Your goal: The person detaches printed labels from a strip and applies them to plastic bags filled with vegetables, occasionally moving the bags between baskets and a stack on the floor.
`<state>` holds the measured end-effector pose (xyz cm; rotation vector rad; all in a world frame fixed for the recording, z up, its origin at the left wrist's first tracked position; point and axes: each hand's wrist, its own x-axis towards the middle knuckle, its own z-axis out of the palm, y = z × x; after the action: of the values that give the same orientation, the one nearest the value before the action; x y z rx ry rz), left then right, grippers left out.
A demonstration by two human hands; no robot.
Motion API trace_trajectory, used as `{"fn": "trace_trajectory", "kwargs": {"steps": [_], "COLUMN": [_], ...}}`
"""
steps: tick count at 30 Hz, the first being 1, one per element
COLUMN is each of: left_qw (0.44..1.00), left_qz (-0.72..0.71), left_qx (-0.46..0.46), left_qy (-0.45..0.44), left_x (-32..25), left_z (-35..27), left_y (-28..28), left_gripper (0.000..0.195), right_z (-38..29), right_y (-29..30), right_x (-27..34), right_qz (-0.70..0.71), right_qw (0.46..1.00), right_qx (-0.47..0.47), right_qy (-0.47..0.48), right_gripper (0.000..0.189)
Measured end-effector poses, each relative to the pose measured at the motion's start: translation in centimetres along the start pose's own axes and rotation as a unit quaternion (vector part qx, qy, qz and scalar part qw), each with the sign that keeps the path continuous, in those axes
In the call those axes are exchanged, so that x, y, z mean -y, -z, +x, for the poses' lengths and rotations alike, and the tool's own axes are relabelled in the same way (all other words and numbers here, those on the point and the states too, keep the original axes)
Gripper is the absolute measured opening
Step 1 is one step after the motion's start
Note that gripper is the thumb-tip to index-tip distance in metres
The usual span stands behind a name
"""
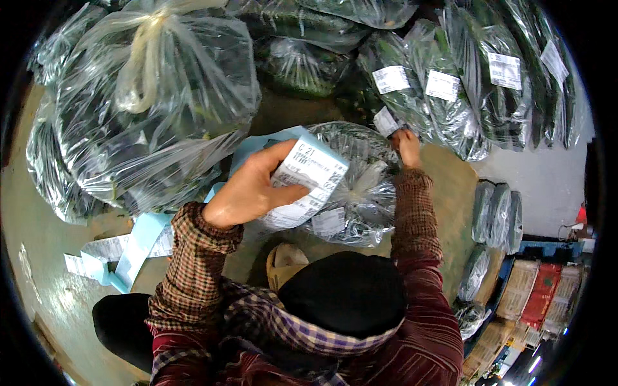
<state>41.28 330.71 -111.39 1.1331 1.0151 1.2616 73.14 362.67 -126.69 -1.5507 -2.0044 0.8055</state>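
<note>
My left hand (256, 186) grips a folded strip of printed labels (309, 176) with pale blue backing. My right hand (407, 147) reaches further out, its fingers at a small white label (386, 121) with a dark spot at its lower edge; whether they pinch it cannot be made out. Under and between my hands lies a tied clear plastic bag (364, 188) of dark green contents, with a white label (329, 222) on its near side. More of the label strip (145, 234) trails onto the floor at the left, twisted and folded.
A large knotted clear bag (193, 96) stands at the left. Labelled bags (442, 87) with green contents lean together at the upper right, and further bags (304, 62) lie at the back. Small wrapped bundles (497, 214) and stacked crates (540, 294) are at the right.
</note>
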Motion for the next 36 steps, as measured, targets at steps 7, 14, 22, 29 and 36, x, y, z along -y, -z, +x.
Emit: {"fn": "trace_trajectory", "kwargs": {"steps": [7,14,22,29,36], "left_qw": [0.998,0.992,0.986,0.993,0.992], "left_qz": [-0.033,-0.081,0.157,0.113,-0.064], "left_qx": [-0.049,-0.089,0.047,0.007,-0.071], "left_qy": [-0.022,0.021,0.030,0.043,0.076], "left_x": [0.2,-0.8,0.3,1.0,-0.2], "left_z": [-1.1,-1.1,-1.5,-1.2,-2.1], "left_y": [0.4,-0.2,0.3,1.4,2.4], "left_gripper": [0.040,0.019,0.055,0.057,0.059], "right_z": [-15.0,-19.3,-15.8,-9.3,0.0], "right_y": [-1.0,-3.0,-3.7,-4.4,-2.5], "right_x": [20.6,29.4,26.2,24.9,35.5], "right_qz": [0.000,0.041,0.138,0.419,-0.048], "right_qw": [0.916,0.868,0.873,0.833,0.686], "right_qx": [-0.139,0.102,0.300,0.362,-0.245], "right_qy": [0.376,0.484,0.359,-0.015,0.683], "right_gripper": [0.017,0.047,0.016,0.012,0.017]}}
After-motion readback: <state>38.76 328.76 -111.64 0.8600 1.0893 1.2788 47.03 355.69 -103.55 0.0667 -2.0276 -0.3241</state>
